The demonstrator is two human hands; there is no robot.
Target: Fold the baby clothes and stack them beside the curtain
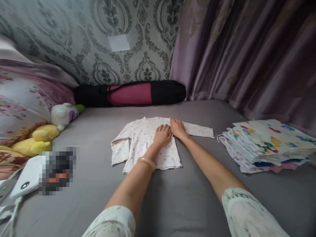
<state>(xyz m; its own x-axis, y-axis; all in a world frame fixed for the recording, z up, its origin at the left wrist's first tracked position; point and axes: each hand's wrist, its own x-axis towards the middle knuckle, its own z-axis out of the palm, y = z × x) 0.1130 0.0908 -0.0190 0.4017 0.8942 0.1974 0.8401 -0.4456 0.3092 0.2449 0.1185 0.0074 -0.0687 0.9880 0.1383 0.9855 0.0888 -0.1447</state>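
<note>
A small white long-sleeved shirt (142,141) with a faint print lies flat on the grey sheet (172,197). Its left sleeve is bent downward, while the right one stretches straight out to the side. My left hand (163,134), with a bangle at the wrist, rests palm down on the upper right part of the shirt's body, fingers apart. Close beside it, my right hand (178,127) lies on the shirt where the right sleeve meets the shoulder. Its fingers are extended and its palm is hidden.
Folded clothes (269,141) are stacked at the right. A black and pink bag (130,93) lies along the wall. Plush toys (63,115), a white device (29,176) with cables and a blurred-out item are at the left. A purple curtain (209,49) hangs behind.
</note>
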